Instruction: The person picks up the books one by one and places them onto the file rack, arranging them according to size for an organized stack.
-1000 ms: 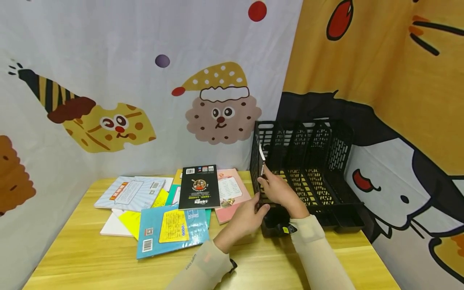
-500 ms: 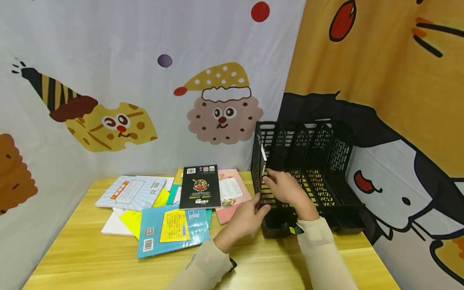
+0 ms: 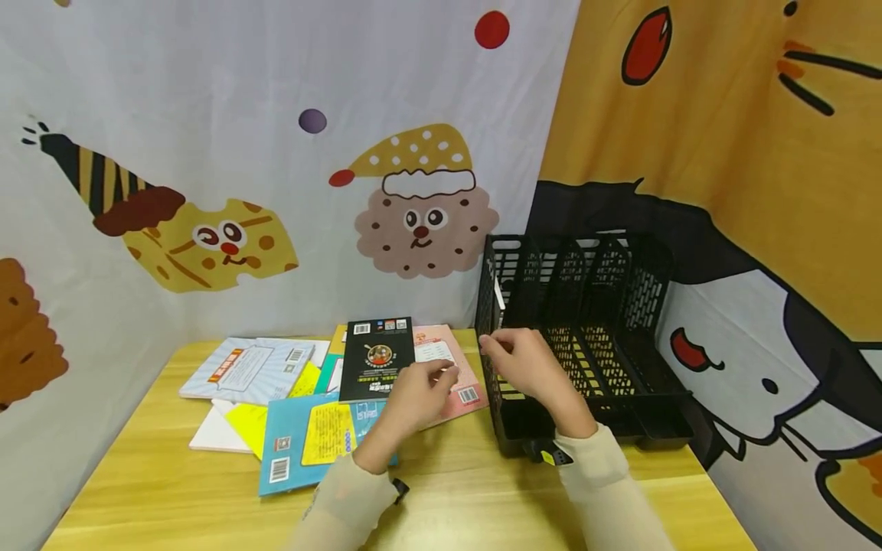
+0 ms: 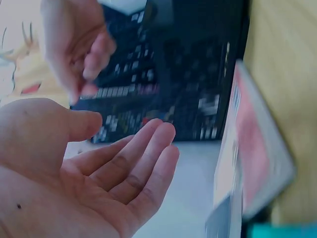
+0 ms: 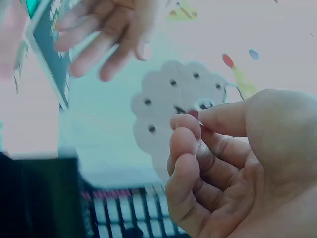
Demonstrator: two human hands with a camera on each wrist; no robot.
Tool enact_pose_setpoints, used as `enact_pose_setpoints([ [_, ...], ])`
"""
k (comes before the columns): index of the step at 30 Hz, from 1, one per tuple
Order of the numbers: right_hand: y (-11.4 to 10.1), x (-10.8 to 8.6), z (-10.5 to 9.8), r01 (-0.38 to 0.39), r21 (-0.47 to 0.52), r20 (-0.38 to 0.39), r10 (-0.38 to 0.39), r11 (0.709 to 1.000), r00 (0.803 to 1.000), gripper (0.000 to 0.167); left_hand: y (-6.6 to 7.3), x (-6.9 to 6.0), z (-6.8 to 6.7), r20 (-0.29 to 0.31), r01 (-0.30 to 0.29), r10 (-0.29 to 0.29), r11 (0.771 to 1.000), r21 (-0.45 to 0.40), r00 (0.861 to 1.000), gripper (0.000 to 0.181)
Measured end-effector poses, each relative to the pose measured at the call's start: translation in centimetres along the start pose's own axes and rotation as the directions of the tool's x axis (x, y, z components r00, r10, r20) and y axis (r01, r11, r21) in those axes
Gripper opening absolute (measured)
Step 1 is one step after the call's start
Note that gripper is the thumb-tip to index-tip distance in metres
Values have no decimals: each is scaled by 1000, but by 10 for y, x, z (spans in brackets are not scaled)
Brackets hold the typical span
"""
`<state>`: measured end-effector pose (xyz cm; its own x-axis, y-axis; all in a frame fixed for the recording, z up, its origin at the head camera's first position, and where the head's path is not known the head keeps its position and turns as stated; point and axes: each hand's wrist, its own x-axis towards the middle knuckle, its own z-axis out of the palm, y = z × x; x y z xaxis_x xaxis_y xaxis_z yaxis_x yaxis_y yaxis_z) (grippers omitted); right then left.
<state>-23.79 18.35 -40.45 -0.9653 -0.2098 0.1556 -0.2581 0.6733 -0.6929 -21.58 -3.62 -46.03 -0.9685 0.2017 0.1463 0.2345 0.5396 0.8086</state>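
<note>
My left hand [image 3: 416,394] hovers over the lower edge of a black book [image 3: 368,356] and the pink book [image 3: 470,394], its fingers relaxed and holding nothing. In the left wrist view the left hand [image 4: 119,173] shows an uncovered palm. My right hand [image 3: 530,367] is at the front left of the black desk file rack [image 3: 606,405]. Its fingers are loosely curled, and the right wrist view shows nothing in the right hand [image 5: 213,168]. A thin book [image 3: 499,294] with a white page edge stands upright in the rack's leftmost compartment, partly hidden low down.
On the table [image 3: 151,490], a blue book [image 3: 285,428] with a yellow panel lies in front. A light-blue striped book [image 3: 244,371] lies at the left over white and yellow ones. A printed curtain [image 3: 241,69] hangs behind. Dividers split the rack into several compartments.
My left hand has left the rack's front corner and moved left over the books. My right hand has drawn back from the thin book, which stays standing in the rack.
</note>
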Motion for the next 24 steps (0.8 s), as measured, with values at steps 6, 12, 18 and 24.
enact_pose_setpoints([
  [6,-17,6,34,33,28,96,-36,999,995,31,-23,-3,-46,-45,79,-78,997,21,996,40],
  [12,-30,17,80,54,-56,169,-44,997,985,37,-48,-5,-90,-41,163,-160,980,109,986,52],
  [18,-28,30,116,-56,-146,198,85,988,977,42,-73,-4,-117,-49,275,-272,925,261,961,66],
  [24,-22,32,130,-145,-202,238,193,969,952,50,-90,-6,-128,-28,393,-411,847,357,911,73],
])
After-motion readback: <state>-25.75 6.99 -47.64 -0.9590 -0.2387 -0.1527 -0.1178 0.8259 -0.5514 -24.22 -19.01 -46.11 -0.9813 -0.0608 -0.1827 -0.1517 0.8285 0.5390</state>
